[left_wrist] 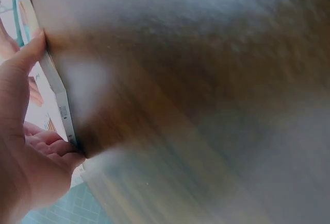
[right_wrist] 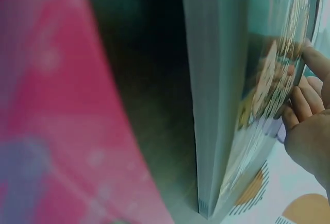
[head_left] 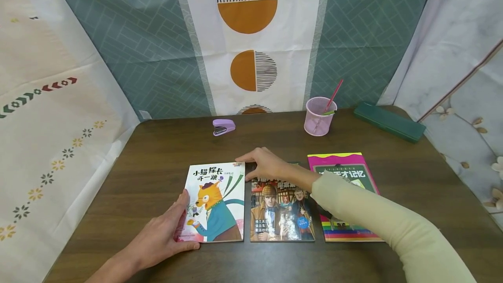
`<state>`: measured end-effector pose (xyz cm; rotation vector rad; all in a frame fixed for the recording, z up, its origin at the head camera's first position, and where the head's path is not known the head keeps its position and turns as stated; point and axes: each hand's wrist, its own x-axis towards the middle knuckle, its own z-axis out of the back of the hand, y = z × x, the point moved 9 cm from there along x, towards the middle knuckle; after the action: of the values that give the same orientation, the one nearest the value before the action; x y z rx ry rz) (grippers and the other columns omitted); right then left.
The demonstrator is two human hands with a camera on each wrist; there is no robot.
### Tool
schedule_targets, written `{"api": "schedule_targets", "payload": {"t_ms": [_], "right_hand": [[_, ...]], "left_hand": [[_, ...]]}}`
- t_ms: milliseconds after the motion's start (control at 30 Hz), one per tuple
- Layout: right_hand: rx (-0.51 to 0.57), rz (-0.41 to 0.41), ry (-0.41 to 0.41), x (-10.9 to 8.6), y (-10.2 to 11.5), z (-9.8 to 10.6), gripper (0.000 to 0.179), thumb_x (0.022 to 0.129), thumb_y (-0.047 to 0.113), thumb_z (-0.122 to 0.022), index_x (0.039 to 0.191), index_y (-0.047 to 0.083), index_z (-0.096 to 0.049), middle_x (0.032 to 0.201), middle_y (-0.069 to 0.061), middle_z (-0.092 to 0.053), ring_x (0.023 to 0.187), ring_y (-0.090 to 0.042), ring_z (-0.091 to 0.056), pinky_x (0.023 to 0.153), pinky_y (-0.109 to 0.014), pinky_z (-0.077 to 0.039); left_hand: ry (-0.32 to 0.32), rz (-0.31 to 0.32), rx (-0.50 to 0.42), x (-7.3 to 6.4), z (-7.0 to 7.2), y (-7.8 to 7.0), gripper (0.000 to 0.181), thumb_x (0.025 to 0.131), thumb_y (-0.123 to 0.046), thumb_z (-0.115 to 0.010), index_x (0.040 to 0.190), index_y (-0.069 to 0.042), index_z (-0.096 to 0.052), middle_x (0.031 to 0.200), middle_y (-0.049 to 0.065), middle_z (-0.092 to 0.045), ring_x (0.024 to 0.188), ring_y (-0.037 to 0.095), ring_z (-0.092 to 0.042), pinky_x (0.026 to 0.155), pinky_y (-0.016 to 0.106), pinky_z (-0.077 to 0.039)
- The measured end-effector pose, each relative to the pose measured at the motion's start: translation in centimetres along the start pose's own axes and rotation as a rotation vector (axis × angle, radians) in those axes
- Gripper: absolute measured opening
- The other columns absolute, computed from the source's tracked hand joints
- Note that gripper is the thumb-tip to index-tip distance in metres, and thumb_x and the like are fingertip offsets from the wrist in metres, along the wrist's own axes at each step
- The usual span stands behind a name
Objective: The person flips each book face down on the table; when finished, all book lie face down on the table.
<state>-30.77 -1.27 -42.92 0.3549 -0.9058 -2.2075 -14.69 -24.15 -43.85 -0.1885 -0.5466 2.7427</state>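
Observation:
A picture book with a cartoon cat in a blue coat (head_left: 214, 213) lies flat on the brown table. My left hand (head_left: 163, 230) rests at its lower left corner, fingers against the left edge and thumb along the bottom edge. In the left wrist view the fingers (left_wrist: 54, 144) touch the book's side. My right hand (head_left: 267, 163) reaches across to the cat book's upper right corner, with extended fingers touching its edges. Below that hand lies a detective book (head_left: 271, 217), its top partly covered by the hand and forearm.
A pink and green book (head_left: 346, 160) lies to the right, partly behind the right sleeve (head_left: 369, 204). Along the back stand a purple stapler (head_left: 224, 126), a pink mesh pen cup (head_left: 319, 119) and a dark green case (head_left: 389, 121). Patterned cloths (head_left: 157, 34) hang around the table.

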Motion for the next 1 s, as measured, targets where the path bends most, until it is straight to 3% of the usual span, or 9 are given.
{"api": "schedule_targets", "payload": {"t_ms": [400,700,867,1000], "right_hand": [[0.089,-0.023,0.038,0.4,-0.6,0.2,0.06,0.089,0.014,-0.087,0.145,0.01,-0.067,0.145,-0.006,-0.065,0.134,-0.022,-0.062,0.11,-0.037,-0.051],[0.031,-0.039,0.047,0.4,-0.7,0.3,0.061,0.087,0.013,-0.089,0.145,0.014,-0.068,0.142,-0.005,-0.067,0.131,-0.022,-0.065,0.107,-0.036,-0.053],[-0.045,-0.012,0.019,0.4,-0.3,0.3,0.059,0.088,0.016,-0.089,0.144,0.015,-0.069,0.14,-0.004,-0.07,0.126,-0.022,-0.067,0.103,-0.035,-0.055],[-0.04,0.002,-0.005,0.3,-0.3,0.2,0.053,0.092,0.014,-0.086,0.142,0.014,-0.07,0.139,-0.005,-0.07,0.123,-0.023,-0.068,0.097,-0.033,-0.056]], "left_hand": [[-0.093,-0.11,0.135,-0.3,0.7,-0.8,0.116,0.085,-0.081,-0.067,0.165,-0.003,-0.036,0.167,0.016,-0.04,0.142,0.034,-0.055,0.1,0.054,-0.056],[-0.259,-0.208,0.161,-0.5,3.3,-1.4,0.089,0.088,-0.061,-0.081,0.154,-0.006,-0.057,0.154,0.011,-0.057,0.124,0.029,-0.069,0.085,0.049,-0.062],[-0.303,-0.238,0.167,-0.6,4.0,-1.5,0.082,0.088,-0.052,-0.084,0.152,-0.007,-0.059,0.15,0.011,-0.061,0.119,0.03,-0.072,0.081,0.048,-0.062],[-0.321,-0.255,0.174,-0.6,4.1,-1.5,0.08,0.087,-0.05,-0.086,0.151,-0.009,-0.06,0.149,0.01,-0.062,0.12,0.03,-0.071,0.079,0.048,-0.062]]}}
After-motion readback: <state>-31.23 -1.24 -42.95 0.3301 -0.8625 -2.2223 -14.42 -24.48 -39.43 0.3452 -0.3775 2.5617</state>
